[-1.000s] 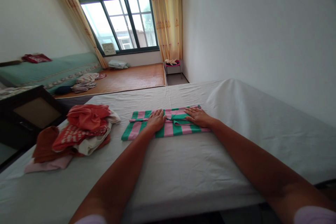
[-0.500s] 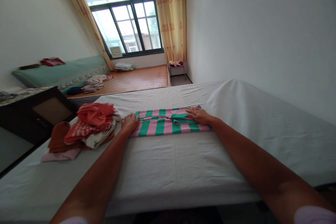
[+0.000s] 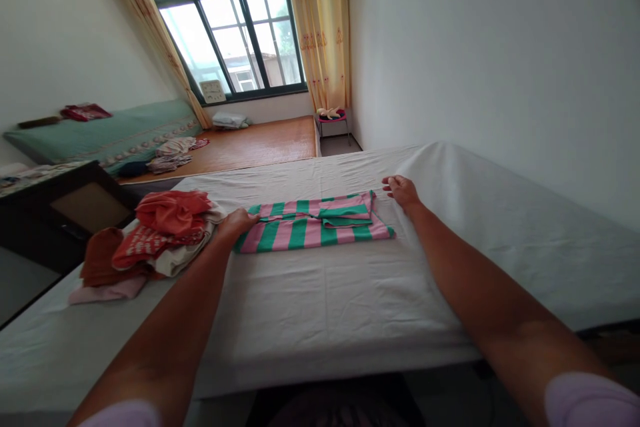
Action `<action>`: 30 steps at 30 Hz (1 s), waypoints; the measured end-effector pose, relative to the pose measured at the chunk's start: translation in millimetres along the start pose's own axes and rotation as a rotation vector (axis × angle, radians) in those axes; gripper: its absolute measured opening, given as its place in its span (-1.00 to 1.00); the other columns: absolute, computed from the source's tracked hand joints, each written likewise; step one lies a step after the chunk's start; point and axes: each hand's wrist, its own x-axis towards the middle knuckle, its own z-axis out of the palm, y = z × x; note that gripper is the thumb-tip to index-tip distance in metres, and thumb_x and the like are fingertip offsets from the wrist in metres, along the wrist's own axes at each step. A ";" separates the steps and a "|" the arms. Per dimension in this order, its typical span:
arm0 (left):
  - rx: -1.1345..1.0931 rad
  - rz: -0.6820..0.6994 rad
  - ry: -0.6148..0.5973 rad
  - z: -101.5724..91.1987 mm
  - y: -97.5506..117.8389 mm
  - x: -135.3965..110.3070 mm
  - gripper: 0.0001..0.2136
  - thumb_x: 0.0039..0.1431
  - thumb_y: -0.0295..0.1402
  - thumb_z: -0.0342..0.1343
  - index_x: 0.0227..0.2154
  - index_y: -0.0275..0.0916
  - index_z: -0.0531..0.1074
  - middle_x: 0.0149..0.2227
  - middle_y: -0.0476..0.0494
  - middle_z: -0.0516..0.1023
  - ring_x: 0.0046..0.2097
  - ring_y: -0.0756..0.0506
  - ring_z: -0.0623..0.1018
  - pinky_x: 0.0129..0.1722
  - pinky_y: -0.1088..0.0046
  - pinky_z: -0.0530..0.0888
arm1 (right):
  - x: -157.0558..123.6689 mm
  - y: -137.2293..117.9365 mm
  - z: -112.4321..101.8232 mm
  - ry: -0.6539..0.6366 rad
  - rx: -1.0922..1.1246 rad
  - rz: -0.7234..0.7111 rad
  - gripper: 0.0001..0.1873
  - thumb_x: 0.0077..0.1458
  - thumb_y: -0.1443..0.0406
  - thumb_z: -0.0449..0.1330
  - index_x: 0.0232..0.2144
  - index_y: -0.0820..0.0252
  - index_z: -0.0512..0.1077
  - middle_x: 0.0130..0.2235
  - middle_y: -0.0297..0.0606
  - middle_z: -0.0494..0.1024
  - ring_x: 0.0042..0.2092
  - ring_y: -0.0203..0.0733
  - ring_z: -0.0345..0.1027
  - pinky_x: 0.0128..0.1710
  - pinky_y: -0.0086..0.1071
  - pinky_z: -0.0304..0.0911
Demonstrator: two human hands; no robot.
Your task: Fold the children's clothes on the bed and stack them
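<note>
At the far left stands a dark cabinet with a lighter door panel. Behind it runs a mint-green fabric-covered backrest. On the white sheet, beside the cabinet, lies a loose pile of clothes in orange-red, rust, cream and pale pink. Just right of the pile, the left hand touches the left end of a pink-and-green striped garment, with its thumb over the edge; whether the fingers grip the cloth from beneath cannot be told. Farther back, a square clock leans by the window, above a brown mat. The striped garment lies flat on the sheet in front of the person, folded into a long band, with a smaller folded flap on its right half. Beyond, a yellow curtain hangs above a pink-seated stool. Past the garment's right end, the right hand is raised clear of the cloth, fingers loosely bent and parted, holding nothing.
</note>
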 end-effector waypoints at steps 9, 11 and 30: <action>-0.026 0.331 0.118 -32.1 41.4 -19.6 -0.76 0.13 -0.23 -0.03 -0.29 -0.28 0.41 -0.34 -0.26 0.55 -0.26 -0.21 0.52 -0.27 0.38 0.35 | 1.9 -1.4 -2.1 0.000 0.006 0.031 -0.80 0.15 0.38 0.01 -0.31 0.27 0.45 -0.21 -0.19 0.57 -0.38 -0.39 0.46 -0.49 -0.60 0.29; -0.045 0.442 0.112 -43.9 74.6 -30.2 -0.77 0.14 -0.23 -0.06 -0.28 -0.26 0.38 -0.36 -0.21 0.52 -0.29 -0.17 0.49 -0.28 0.38 0.34 | 0.9 -2.5 -1.9 -0.015 -0.020 0.032 -0.80 0.15 0.40 0.01 -0.32 0.27 0.45 -0.23 -0.20 0.57 -0.39 -0.39 0.46 -0.50 -0.60 0.28; -0.887 0.550 -0.178 -27.9 242.5 -70.5 -0.45 0.28 -0.06 -0.11 0.25 -0.20 0.04 0.01 -0.32 0.46 -0.29 -0.08 0.60 -0.31 0.38 0.52 | 1.5 -34.3 -9.1 0.114 -0.173 -0.024 -0.70 0.26 0.32 -0.11 -0.20 0.22 0.42 -0.14 -0.19 0.56 -0.24 -0.27 0.48 -0.21 -0.40 0.34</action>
